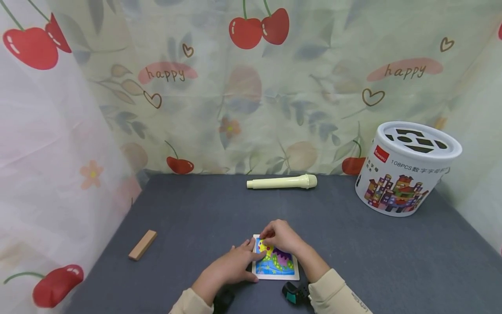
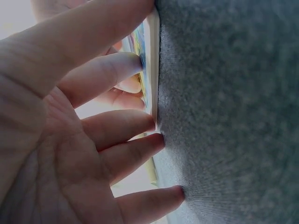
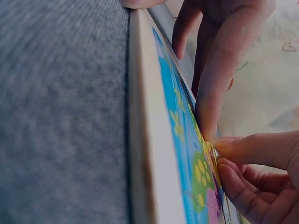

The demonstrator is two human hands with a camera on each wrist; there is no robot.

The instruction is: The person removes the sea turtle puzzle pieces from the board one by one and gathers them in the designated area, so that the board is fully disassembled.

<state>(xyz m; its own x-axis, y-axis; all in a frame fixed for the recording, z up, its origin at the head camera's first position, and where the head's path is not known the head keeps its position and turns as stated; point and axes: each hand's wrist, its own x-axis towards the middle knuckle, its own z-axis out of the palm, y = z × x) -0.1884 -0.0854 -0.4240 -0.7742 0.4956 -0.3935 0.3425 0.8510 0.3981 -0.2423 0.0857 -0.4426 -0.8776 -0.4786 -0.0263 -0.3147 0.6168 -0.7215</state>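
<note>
A picture puzzle (image 1: 274, 276) in a pale wooden frame lies on the table, showing a yellow, green and purple creature on blue. At its left side, my left hand (image 1: 235, 264) spreads fairly straight fingers. Its index finger (image 2: 110, 72) presses on the picture, while the thumb and middle finger touch the frame's edge. Over the upper part, my right hand (image 1: 283, 237) bends its fingers and pinches a puzzle piece between thumb (image 3: 252, 149) and index finger. Most of that piece is hidden by the fingers. Both hands meet close together on the picture surface.
A cream toy microphone (image 1: 280, 182) lies at the back of the dark table (image 1: 204, 209). To the left is a wooden block (image 1: 143, 245). A white lidded bucket (image 1: 404, 170) stands at the back right, before a patterned curtain (image 1: 219, 87).
</note>
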